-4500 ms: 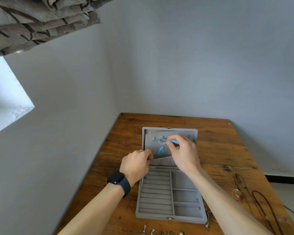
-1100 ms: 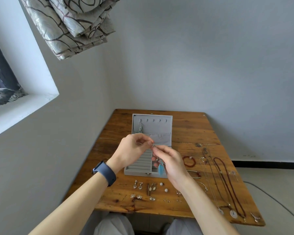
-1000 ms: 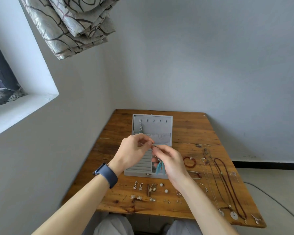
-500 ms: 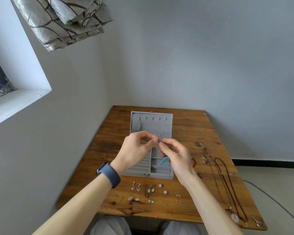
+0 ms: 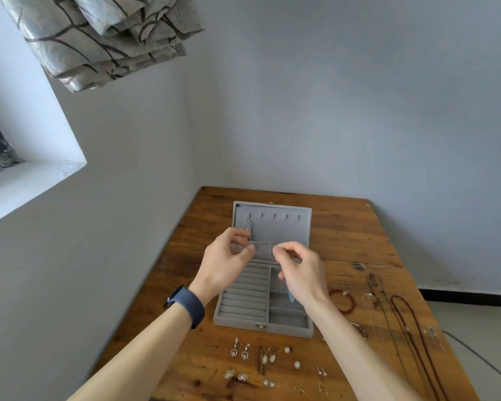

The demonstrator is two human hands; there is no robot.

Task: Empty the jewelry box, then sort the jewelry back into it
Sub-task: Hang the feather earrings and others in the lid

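Note:
The grey velvet jewelry box (image 5: 245, 312) lies open on the wooden table (image 5: 344, 235), its lid (image 5: 287, 227) flat at the far side. One silver earring (image 5: 249, 227) hangs from the lid's leftmost hook. Both hands hover over the box's hinge. My right hand (image 5: 300, 273) pinches a blue feather earring (image 5: 291, 298), whose blue tip shows below the palm. My left hand (image 5: 227, 260) pinches a thin teal-tinged end of the same piece between thumb and forefinger. The fingertips are a small gap apart.
Several earrings (image 5: 245, 351), pearls (image 5: 297, 364) and studs lie along the table's near edge. To the right of the box lie a red bead bracelet (image 5: 348, 299) and long cord necklaces (image 5: 411, 322). Walls close the left and far sides; a folded curtain (image 5: 99, 39) hangs top left.
Both hands have drifted up toward the lid and their fingertips have pulled slightly apart. Since 4.5 s ago, the view has pulled back and the hands have lifted off the lid pocket.

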